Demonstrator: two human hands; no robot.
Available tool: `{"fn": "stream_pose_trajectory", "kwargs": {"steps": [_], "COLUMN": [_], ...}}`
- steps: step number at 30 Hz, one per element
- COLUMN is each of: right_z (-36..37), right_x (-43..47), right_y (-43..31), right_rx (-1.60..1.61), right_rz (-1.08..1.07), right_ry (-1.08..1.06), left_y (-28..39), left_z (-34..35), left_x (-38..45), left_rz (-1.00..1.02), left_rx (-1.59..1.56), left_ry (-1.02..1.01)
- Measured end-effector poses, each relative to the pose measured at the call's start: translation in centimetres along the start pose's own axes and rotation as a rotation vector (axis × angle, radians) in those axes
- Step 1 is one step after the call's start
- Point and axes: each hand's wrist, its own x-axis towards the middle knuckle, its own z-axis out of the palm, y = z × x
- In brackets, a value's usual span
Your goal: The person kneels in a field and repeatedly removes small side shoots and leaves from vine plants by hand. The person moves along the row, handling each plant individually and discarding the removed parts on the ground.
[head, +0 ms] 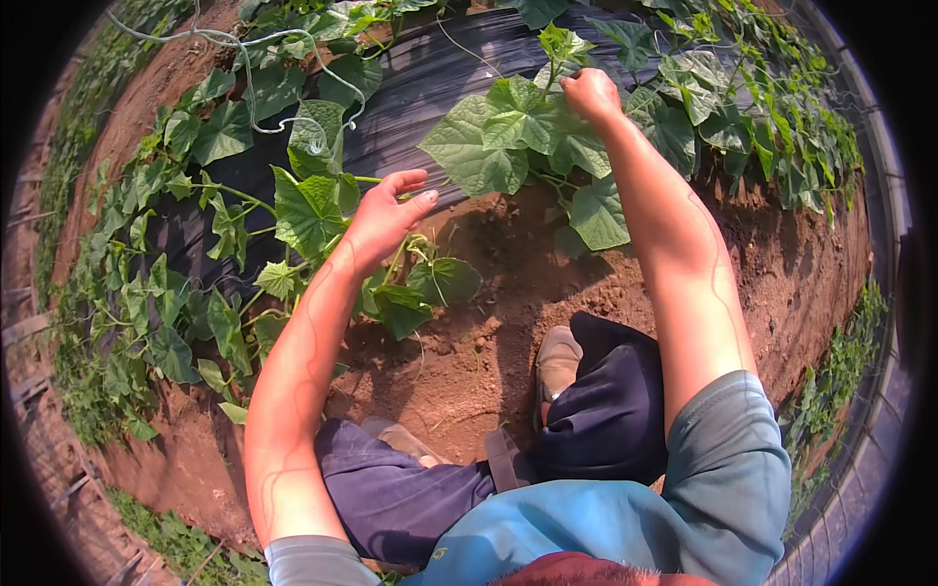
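Observation:
My left hand (pixel 388 220) is held over a vine with broad cucumber-like leaves (pixel 311 212), thumb and fingers apart, with nothing visible between them. A green stem passes just behind its fingers. My right hand (pixel 592 94) is curled beside the upright shoot tip (pixel 563 47) of another vine, above its large lobed leaves (pixel 516 121). Its fingertips are turned away, so whether they pinch the stem is hidden. Loops of pale twine (pixel 245 45) hang at the upper left, ending in a tangled end over a leaf.
Black plastic mulch film (pixel 410 88) covers the raised bed beneath the vines. Bare reddish soil (pixel 469 366) lies around my shoes (pixel 558 359). Dense vines (pixel 769 117) line the right side, and more foliage (pixel 146 308) trails down the left.

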Motion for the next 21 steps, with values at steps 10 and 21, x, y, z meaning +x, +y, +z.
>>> {"fn": "stream_pose_trajectory", "kwargs": {"steps": [10,21], "right_z": [0.9,1.0], "right_x": [-3.3,-8.0], "right_y": [-3.3,-6.1], "right_rx": [0.198,0.356], "right_rz": [-0.227,-0.305], "right_ry": [-0.223,-0.580], "left_y": [0.2,-0.1], "left_z": [1.7,4.4], "left_x": [1.3,4.5], "left_rz": [0.132,0.444], "left_rx": [0.104,0.552], "left_ry": [0.057,0.324]}}
